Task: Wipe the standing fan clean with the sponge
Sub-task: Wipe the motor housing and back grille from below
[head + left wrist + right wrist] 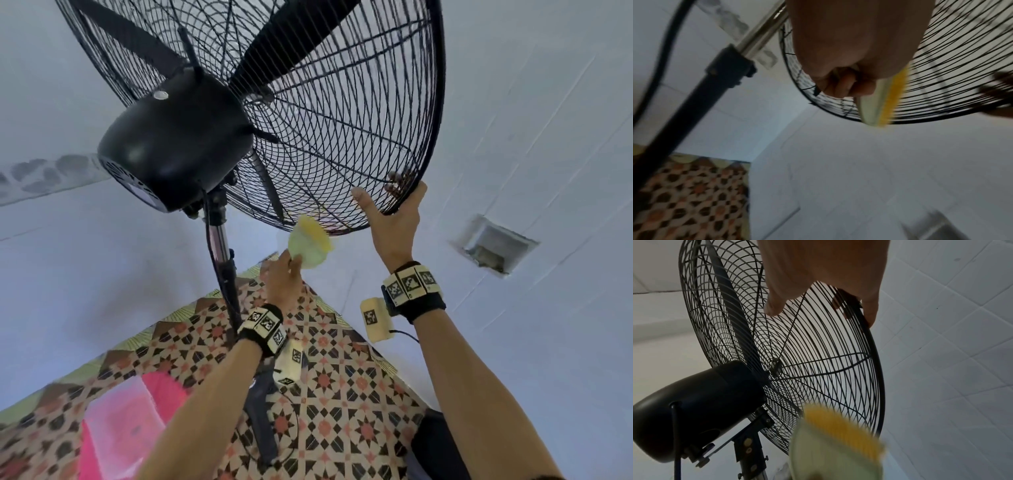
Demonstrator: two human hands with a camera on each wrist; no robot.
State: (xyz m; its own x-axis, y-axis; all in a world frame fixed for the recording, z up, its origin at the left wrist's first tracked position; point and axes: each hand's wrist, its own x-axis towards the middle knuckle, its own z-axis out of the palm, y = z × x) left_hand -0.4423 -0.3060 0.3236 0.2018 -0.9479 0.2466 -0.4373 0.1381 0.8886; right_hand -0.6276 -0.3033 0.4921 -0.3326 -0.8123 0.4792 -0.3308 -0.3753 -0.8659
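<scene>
A black standing fan [178,144] with a wire grille [342,120] rises in front of me, seen from behind its motor housing [694,410]. My left hand [284,277] grips a pale green and yellow sponge [310,243] just under the grille's lower rim; the sponge [885,100] lies against the wires there and appears blurred as the sponge [838,443] in the right wrist view. My right hand [394,212] holds the grille's rim at lower right, fingers [869,316] curled over the outer ring [877,369], thumb on the back wires.
The fan's chrome and black pole [222,274] and its cable [659,53] run down to a patterned tiled floor [342,377]. A pink tub [120,428] stands at lower left. White tiled walls [531,137] surround the fan, with a recessed box [493,243] at right.
</scene>
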